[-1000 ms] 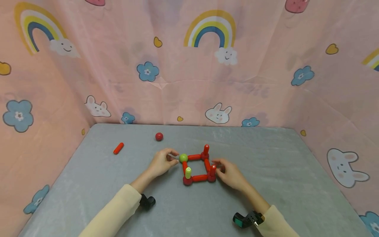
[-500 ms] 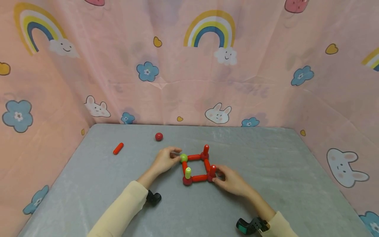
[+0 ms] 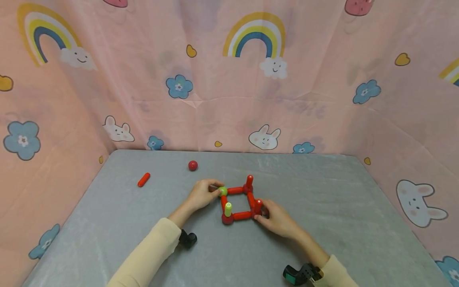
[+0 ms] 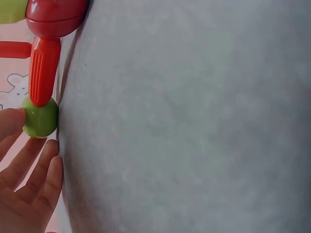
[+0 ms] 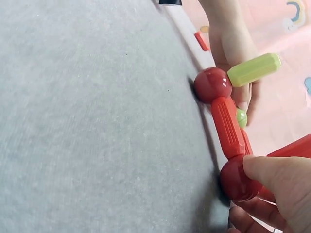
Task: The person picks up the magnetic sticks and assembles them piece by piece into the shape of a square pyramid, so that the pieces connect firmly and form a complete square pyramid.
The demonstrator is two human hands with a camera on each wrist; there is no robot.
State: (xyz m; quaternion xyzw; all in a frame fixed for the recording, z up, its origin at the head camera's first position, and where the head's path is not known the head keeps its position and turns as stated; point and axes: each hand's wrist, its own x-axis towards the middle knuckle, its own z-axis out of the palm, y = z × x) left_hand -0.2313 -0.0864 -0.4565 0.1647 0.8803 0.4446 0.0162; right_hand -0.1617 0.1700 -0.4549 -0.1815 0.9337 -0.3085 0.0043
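A: Head view: square frame (image 3: 239,202) of red rods and balls, flat on the grey desk (image 3: 322,223), mid-desk. Left hand (image 3: 201,194) at the far-left corner, fingertips pinching the green ball (image 3: 223,191). Right hand (image 3: 277,218) at the near-right corner, fingers curled round the red ball (image 3: 256,215) under an upright red rod (image 3: 257,205).

B: Left wrist view: thumb tip (image 4: 10,124) touching the green ball (image 4: 41,117), other fingers (image 4: 36,179) lying straight below it; full pinch not confirmed here. Red rod (image 4: 43,70) running from it to a red ball (image 4: 56,17).

A: Right wrist view: thumb (image 5: 274,172) pressed on the corner ball (image 5: 239,178). Green peg (image 5: 253,69), tilted, on the next red ball (image 5: 213,85).

B: Head view only: loose red rod (image 3: 143,179) and loose red ball (image 3: 193,165), far left, well apart from the frame.
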